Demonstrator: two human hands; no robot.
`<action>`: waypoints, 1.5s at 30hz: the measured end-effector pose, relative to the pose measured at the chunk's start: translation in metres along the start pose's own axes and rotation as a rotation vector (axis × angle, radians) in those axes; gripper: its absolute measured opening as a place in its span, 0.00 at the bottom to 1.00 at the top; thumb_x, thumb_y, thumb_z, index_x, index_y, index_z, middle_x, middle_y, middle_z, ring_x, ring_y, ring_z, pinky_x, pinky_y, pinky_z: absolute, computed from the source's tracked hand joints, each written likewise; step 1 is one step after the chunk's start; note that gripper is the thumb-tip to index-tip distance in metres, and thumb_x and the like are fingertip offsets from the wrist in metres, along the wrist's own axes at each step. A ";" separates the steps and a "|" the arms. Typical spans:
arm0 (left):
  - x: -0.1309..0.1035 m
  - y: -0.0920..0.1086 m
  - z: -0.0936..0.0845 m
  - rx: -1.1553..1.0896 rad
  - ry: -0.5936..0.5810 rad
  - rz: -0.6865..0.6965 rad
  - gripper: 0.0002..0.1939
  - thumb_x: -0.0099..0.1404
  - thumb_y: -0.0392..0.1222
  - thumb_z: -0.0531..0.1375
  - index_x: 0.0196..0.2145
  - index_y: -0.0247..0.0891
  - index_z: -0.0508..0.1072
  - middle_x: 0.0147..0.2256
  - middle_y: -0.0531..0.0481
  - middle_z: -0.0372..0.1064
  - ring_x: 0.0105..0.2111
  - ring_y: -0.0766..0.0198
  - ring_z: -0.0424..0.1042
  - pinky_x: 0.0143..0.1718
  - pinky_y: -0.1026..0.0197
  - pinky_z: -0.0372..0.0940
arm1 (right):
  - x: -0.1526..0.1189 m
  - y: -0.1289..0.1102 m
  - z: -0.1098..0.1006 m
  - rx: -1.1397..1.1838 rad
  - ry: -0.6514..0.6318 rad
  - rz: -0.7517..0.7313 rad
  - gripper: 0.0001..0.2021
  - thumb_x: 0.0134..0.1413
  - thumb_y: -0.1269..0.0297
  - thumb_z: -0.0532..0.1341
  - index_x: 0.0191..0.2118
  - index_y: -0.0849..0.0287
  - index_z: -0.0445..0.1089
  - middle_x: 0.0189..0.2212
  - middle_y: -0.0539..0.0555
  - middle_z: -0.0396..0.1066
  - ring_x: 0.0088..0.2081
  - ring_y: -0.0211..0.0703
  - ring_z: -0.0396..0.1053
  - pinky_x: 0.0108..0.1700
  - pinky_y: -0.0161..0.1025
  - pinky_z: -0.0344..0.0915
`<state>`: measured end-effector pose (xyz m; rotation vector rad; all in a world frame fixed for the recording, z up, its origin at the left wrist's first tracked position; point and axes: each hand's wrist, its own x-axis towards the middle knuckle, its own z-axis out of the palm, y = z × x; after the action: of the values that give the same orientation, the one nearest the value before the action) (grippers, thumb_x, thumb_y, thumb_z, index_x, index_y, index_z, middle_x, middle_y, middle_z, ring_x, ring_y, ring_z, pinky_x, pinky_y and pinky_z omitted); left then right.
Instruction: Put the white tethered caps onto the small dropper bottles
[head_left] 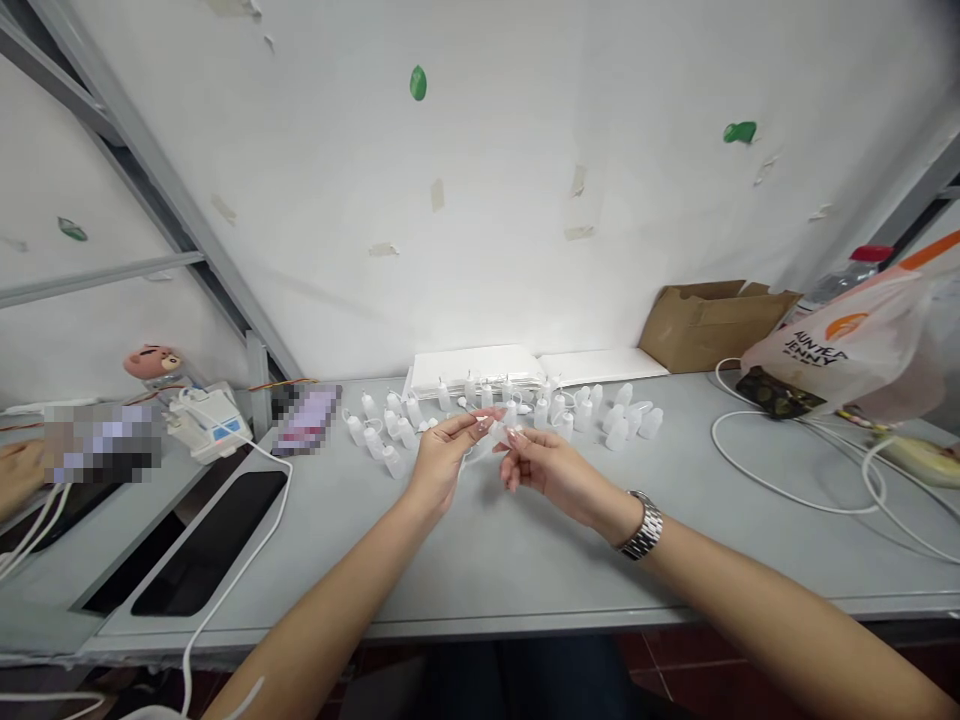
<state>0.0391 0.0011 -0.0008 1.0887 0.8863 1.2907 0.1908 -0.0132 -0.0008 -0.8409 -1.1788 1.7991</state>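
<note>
My left hand (444, 455) and my right hand (551, 470) meet over the middle of the desk, each pinching with thumb and fingertips. Between the fingertips is a small translucent white plastic piece (496, 432), too small and partly covered to make out its kind. Behind and beside the hands stand several small translucent squeeze bottles (392, 462), many with thin needle tips. More bottles (617, 432), some tipped over, are grouped to the right. A metal-band watch (643, 525) is on my right wrist.
White flat sheets (480, 367) lie against the wall. At the right are a cardboard box (709, 325), a plastic bag (847, 345) and a looped white cable (787, 507). At the left lie a black phone (214, 545) and a power strip (210, 420); another person's hand (21, 475) shows beyond.
</note>
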 end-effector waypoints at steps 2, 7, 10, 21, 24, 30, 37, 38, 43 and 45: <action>-0.001 0.001 0.001 -0.003 -0.008 0.013 0.12 0.50 0.44 0.64 0.32 0.37 0.77 0.41 0.44 0.74 0.47 0.55 0.67 0.52 0.55 0.55 | -0.001 -0.001 0.000 0.010 -0.056 0.071 0.22 0.53 0.46 0.52 0.27 0.63 0.66 0.17 0.51 0.67 0.19 0.34 0.64 0.26 0.35 0.59; 0.002 -0.001 -0.002 -0.003 0.055 0.024 0.12 0.49 0.44 0.65 0.31 0.35 0.77 0.40 0.43 0.74 0.46 0.54 0.67 0.52 0.53 0.55 | -0.001 -0.003 0.002 -0.104 -0.002 -0.044 0.19 0.50 0.47 0.56 0.34 0.61 0.66 0.23 0.51 0.69 0.23 0.34 0.66 0.31 0.37 0.62; 0.003 -0.002 -0.004 -0.006 0.065 -0.002 0.12 0.49 0.44 0.65 0.31 0.35 0.77 0.40 0.43 0.74 0.47 0.54 0.67 0.52 0.53 0.55 | 0.002 -0.002 0.001 -0.271 0.149 -0.173 0.17 0.42 0.54 0.65 0.34 0.60 0.64 0.24 0.49 0.68 0.24 0.34 0.65 0.31 0.37 0.62; 0.000 0.001 0.000 0.099 0.050 0.040 0.11 0.50 0.46 0.64 0.30 0.38 0.77 0.42 0.45 0.73 0.46 0.54 0.68 0.51 0.53 0.56 | 0.005 0.002 -0.007 -0.155 0.031 0.014 0.19 0.50 0.48 0.56 0.28 0.63 0.66 0.19 0.48 0.63 0.20 0.33 0.61 0.29 0.37 0.60; 0.000 0.002 0.001 0.105 0.101 0.049 0.11 0.48 0.46 0.65 0.29 0.37 0.77 0.42 0.44 0.73 0.48 0.53 0.67 0.51 0.53 0.55 | 0.007 0.005 -0.006 -0.293 0.126 -0.109 0.17 0.48 0.49 0.58 0.31 0.61 0.65 0.23 0.49 0.65 0.23 0.35 0.64 0.32 0.38 0.62; 0.000 0.002 -0.001 0.091 0.065 0.048 0.10 0.48 0.46 0.65 0.28 0.37 0.77 0.39 0.43 0.74 0.44 0.52 0.69 0.49 0.52 0.57 | 0.005 0.004 -0.004 -0.450 0.197 -0.243 0.13 0.46 0.56 0.62 0.31 0.59 0.62 0.20 0.47 0.65 0.23 0.35 0.64 0.30 0.37 0.61; 0.003 0.008 -0.006 0.163 -0.053 0.096 0.07 0.50 0.44 0.63 0.26 0.38 0.76 0.35 0.45 0.75 0.42 0.54 0.71 0.49 0.52 0.58 | 0.001 -0.001 -0.007 -0.062 -0.158 0.026 0.13 0.52 0.56 0.57 0.26 0.62 0.65 0.14 0.45 0.58 0.17 0.31 0.54 0.27 0.35 0.55; 0.003 0.010 -0.006 0.169 -0.079 0.099 0.07 0.51 0.43 0.63 0.26 0.37 0.76 0.35 0.45 0.75 0.42 0.54 0.71 0.48 0.52 0.59 | 0.001 0.000 -0.007 0.004 -0.202 0.055 0.13 0.53 0.56 0.57 0.27 0.62 0.65 0.14 0.44 0.57 0.16 0.30 0.52 0.27 0.36 0.55; 0.005 0.010 -0.008 0.155 -0.137 0.089 0.08 0.51 0.44 0.63 0.27 0.36 0.76 0.36 0.45 0.75 0.43 0.54 0.70 0.49 0.52 0.59 | 0.001 0.002 -0.007 0.080 -0.306 0.106 0.15 0.54 0.54 0.55 0.28 0.62 0.65 0.15 0.44 0.55 0.17 0.30 0.51 0.31 0.39 0.59; 0.005 0.009 -0.009 0.111 -0.101 0.028 0.13 0.52 0.47 0.63 0.32 0.36 0.76 0.37 0.44 0.75 0.43 0.53 0.71 0.50 0.52 0.58 | 0.003 0.000 -0.007 -0.061 -0.185 -0.003 0.15 0.54 0.52 0.54 0.28 0.61 0.64 0.17 0.46 0.58 0.18 0.32 0.55 0.30 0.38 0.59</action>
<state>0.0286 0.0071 0.0054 1.2465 0.8772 1.2101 0.1955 -0.0081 -0.0033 -0.7179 -1.3579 1.8785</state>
